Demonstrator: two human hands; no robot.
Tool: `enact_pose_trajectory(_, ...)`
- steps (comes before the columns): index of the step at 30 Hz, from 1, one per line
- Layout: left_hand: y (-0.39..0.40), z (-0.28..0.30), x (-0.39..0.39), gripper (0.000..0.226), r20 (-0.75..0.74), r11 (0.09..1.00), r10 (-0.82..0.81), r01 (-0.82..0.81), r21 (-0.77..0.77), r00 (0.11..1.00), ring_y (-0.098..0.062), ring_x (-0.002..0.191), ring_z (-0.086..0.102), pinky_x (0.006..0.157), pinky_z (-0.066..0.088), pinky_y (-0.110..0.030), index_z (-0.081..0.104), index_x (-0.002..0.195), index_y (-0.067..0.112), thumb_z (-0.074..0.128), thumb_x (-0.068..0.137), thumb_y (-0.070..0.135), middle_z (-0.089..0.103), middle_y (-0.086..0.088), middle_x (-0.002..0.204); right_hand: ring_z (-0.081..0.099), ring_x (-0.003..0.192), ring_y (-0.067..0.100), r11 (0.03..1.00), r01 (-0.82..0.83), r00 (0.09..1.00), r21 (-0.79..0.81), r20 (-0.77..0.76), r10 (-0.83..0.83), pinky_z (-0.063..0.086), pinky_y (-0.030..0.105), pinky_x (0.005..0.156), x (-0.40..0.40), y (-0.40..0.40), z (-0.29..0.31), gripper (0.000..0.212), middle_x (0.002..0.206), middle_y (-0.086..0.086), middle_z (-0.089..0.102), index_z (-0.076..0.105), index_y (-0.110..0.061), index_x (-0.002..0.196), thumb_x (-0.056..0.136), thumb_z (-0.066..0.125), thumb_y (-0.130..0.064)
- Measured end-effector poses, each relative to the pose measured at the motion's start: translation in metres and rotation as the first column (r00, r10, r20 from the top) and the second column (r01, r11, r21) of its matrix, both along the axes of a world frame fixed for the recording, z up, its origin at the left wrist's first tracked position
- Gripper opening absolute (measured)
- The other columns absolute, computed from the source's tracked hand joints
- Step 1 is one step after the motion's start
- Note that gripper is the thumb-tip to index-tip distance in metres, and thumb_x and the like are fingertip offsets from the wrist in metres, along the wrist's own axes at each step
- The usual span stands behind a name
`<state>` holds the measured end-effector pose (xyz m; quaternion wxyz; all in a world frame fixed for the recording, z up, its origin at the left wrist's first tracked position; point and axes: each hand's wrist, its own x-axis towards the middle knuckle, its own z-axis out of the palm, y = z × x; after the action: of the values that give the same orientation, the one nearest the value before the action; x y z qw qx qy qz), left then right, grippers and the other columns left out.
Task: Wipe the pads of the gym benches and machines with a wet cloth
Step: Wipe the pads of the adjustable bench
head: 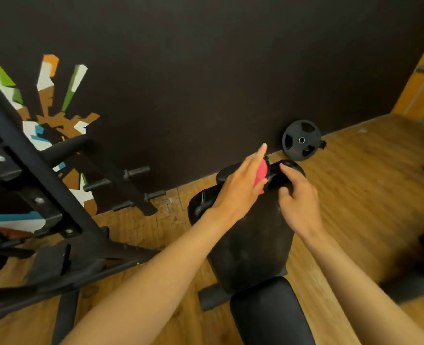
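The glossy black padded bench section (268, 312) lies nearest the camera, just before the long black vinyl bench pad (255, 245), which I take as landmark; at the far end of this pad sits a black cylindrical roller pad (284, 174). The left hand (238, 185) presses a small pink cloth (260, 176) against the roller with fingers nearly straight, one finger pointing up; the right hand (298, 197) curls its fingers round the right part of the roller, holding it steady. It seems the wiping is now at the roller; the long pad shows dull marks, but I cannot tell if it is already wiped; other machines probably remain. Left of the pad stands a black steel rack (31, 195); beyond its far end a black weight plate (301, 140) leans on the dark wall (206, 70). No containers are visible.
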<state>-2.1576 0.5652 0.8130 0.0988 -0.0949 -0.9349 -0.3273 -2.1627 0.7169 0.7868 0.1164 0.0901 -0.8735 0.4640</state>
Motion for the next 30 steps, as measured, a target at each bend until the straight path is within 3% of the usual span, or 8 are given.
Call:
enact_pose_trajectory(4,-0.026,0.007,0.009,0.085,0.122,0.991,0.009,0.007,-0.131,0.992,-0.023,0.156,0.018,0.123,0.027,-0.048,0.015,0.164,0.027,0.064,0.098,0.047,0.024,-0.002,0.169,0.037,0.146,0.009,0.997,-0.057,0.997,-0.056,-0.055,0.054,0.029,0.026,0.118,0.007,-0.025,0.007,0.051,0.157,-0.005,0.046,0.043,-0.020,0.154,0.104,0.053,-0.023)
enact_pose_trajectory(10,-0.082,-0.002,0.013,0.095,0.169,0.909,-0.061,0.125,-0.399,0.984,-0.010,0.157,0.011,0.124,0.014,-0.038,0.014,0.164,0.024,0.061,0.092,0.065,0.019,0.003,0.170,0.021,0.154,0.013,0.991,-0.080,0.997,0.108,0.006,0.080,0.024,0.034,0.121,-0.004,-0.050,0.008,0.075,0.167,-0.004,0.025,0.038,-0.024,0.157,0.093,0.067,-0.052)
enact_pose_trajectory(14,-0.105,-0.017,0.012,0.072,0.250,0.954,-0.180,0.231,-0.190,0.951,0.010,0.150,-0.005,0.124,0.014,-0.031,0.012,0.164,0.035,0.044,0.103,0.059,0.010,0.021,0.169,0.040,0.146,0.019,0.988,0.004,1.000,0.156,-0.017,-0.001,0.035,0.043,0.121,-0.015,-0.051,0.011,0.057,0.160,0.001,0.041,0.058,-0.023,0.144,0.093,0.070,-0.045)
enact_pose_trajectory(18,-0.118,-0.024,0.009,0.053,0.185,0.918,-0.344,0.371,-0.140,0.920,0.010,0.152,-0.001,0.126,0.010,-0.026,0.017,0.163,0.032,0.030,0.112,0.038,0.013,0.023,0.167,0.046,0.141,0.013,0.989,0.030,0.996,0.146,-0.084,-0.018,0.038,0.042,0.119,0.001,-0.053,-0.002,0.055,0.152,-0.004,0.051,0.050,-0.024,0.150,0.098,0.066,-0.033)
enact_pose_trajectory(20,-0.123,-0.024,0.007,0.051,0.167,0.893,-0.418,0.438,-0.107,0.893,0.007,0.154,0.000,0.127,0.011,-0.026,0.017,0.163,0.027,0.028,0.113,0.029,0.014,0.018,0.169,0.049,0.135,0.004,0.994,0.085,0.978,0.071,-0.195,-0.070,0.041,0.040,0.117,0.019,-0.067,-0.012,0.052,0.144,-0.007,0.056,0.056,-0.018,0.146,0.096,0.069,-0.025)
enact_pose_trajectory(23,-0.134,-0.025,0.007,0.053,0.173,0.853,-0.504,0.519,-0.056,0.846,0.003,0.155,0.000,0.127,0.011,-0.026,0.015,0.164,0.021,0.029,0.113,0.016,0.012,0.012,0.170,0.055,0.134,0.010,0.963,0.239,0.923,-0.124,-0.279,-0.265,0.045,0.035,0.114,0.056,-0.105,-0.039,0.044,0.139,0.002,0.062,0.067,-0.007,0.132,0.090,0.077,-0.013)
enact_pose_trajectory(27,-0.146,-0.030,0.003,0.054,0.124,0.797,-0.583,0.595,-0.104,0.803,-0.002,0.157,0.002,0.128,0.013,-0.027,0.015,0.164,0.016,0.030,0.112,0.012,0.013,0.007,0.172,0.041,0.147,0.022,0.896,0.367,0.867,-0.251,-0.257,-0.427,0.035,0.034,0.121,0.087,-0.148,-0.060,0.045,0.154,0.013,0.048,0.064,0.000,0.132,0.090,0.075,-0.006)
enact_pose_trajectory(30,-0.145,-0.032,-0.001,0.054,0.102,0.770,-0.620,0.629,-0.111,0.778,-0.004,0.157,0.003,0.127,0.013,-0.024,0.016,0.164,0.013,0.030,0.112,0.011,0.014,0.005,0.172,0.029,0.153,0.019,0.883,0.356,0.885,-0.305,-0.193,-0.424,0.030,0.032,0.123,0.082,-0.164,-0.055,0.059,0.163,0.009,0.034,0.046,-0.003,0.150,0.097,0.069,-0.011)
